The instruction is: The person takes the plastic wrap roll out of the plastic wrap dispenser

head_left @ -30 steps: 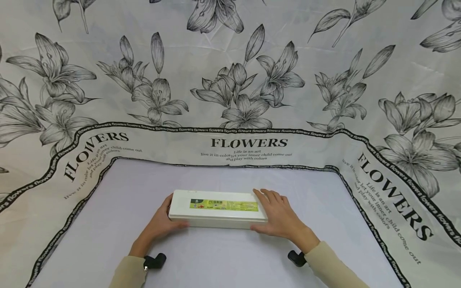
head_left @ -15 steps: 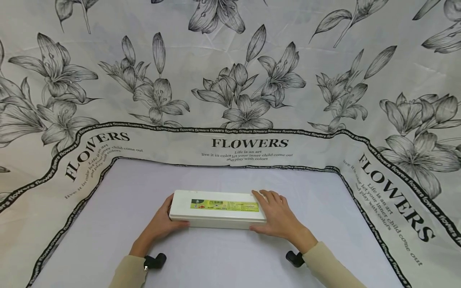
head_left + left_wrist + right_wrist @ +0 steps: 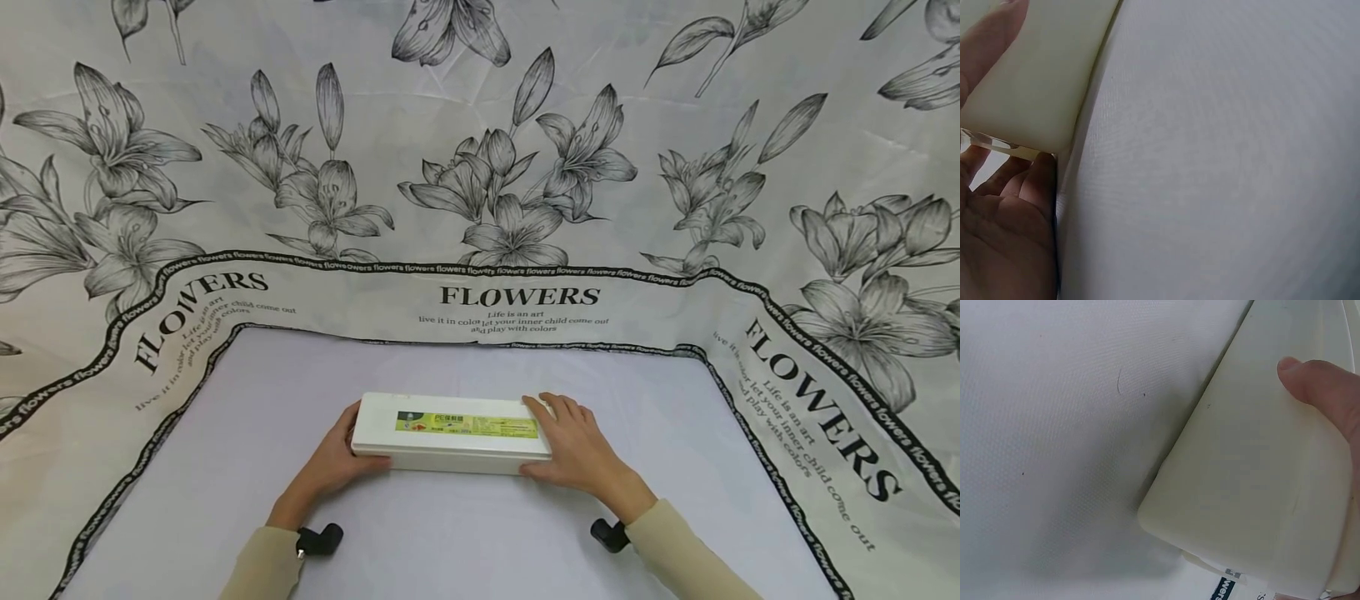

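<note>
**Head view: two hands at the ends of a long white box**

Head view alone takes in the whole scene: a long white box lies flat on the pale tabletop, its long axis running from left to right across the picture, and a green and yellow label runs lengthwise along its top face. The left hand grips the left end, thumb on the near side face and the fingers curled behind the end, out of sight. The right hand grips the right end, fingers lying over the top corner and thumb pressed on the near side face. A sheet printed with lilies and the word FLOWERS rises behind and beside the tabletop, well beyond the fingers.

Left wrist view adds what the head camera hides: the underside of the grip, with the box resting against the fingers of the left hand, a fingertip on the side face, and a clear strip along the box's end edge. It shows none of the label.

Right wrist view shows the thumb tip of the right hand flat on the box, whose corner sits on the tabletop, with a scrap of printed label at the bottom edge.
</note>
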Motion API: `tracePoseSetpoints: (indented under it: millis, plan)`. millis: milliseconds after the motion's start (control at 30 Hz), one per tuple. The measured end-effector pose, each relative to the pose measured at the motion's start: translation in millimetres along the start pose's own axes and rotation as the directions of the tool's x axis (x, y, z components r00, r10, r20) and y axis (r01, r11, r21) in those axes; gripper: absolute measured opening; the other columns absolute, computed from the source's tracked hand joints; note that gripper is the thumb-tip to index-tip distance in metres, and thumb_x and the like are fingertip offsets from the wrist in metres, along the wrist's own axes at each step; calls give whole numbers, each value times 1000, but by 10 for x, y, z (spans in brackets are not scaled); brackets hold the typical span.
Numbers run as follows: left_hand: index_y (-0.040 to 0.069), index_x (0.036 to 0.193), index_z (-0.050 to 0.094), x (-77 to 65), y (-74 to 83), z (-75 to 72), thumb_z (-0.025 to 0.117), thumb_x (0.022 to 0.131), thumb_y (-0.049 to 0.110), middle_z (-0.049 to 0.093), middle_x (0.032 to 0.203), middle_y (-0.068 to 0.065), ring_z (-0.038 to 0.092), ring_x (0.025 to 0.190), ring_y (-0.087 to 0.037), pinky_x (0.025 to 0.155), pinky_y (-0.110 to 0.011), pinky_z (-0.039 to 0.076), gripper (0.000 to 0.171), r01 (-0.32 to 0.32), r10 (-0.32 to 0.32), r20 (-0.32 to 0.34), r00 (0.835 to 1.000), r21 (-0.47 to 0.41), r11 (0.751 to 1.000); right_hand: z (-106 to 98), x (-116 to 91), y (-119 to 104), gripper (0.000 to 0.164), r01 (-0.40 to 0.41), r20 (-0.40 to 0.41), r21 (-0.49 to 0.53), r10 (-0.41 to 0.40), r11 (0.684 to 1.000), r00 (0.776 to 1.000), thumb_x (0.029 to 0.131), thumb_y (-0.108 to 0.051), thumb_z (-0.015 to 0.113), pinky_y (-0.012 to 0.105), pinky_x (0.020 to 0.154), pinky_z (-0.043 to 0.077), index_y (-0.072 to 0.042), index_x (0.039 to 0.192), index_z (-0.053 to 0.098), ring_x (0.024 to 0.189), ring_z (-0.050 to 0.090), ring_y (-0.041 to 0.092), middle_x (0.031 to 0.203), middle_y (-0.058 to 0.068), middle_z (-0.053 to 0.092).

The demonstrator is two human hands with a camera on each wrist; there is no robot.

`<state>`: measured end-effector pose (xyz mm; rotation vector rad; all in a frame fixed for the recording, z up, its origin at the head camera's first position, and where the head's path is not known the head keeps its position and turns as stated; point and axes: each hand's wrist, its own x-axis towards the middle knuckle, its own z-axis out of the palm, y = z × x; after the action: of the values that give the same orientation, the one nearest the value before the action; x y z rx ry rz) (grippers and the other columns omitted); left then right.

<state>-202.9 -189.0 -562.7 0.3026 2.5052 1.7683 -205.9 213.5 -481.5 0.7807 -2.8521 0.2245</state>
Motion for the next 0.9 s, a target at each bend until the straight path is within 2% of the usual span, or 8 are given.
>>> tracePoseSetpoints:
  millis: [900]
  plan:
    - [8,163,21,2,4,0,94,75,26,35,164,-19,31,153,-40,124,-60,23,115,38,-38,-8,999,18,999,-16,16,8,96,18,-9,-15,-19,1000,1000,75,-66,80,61,103,45,-16,151,49,130,52,39,140,16,56]
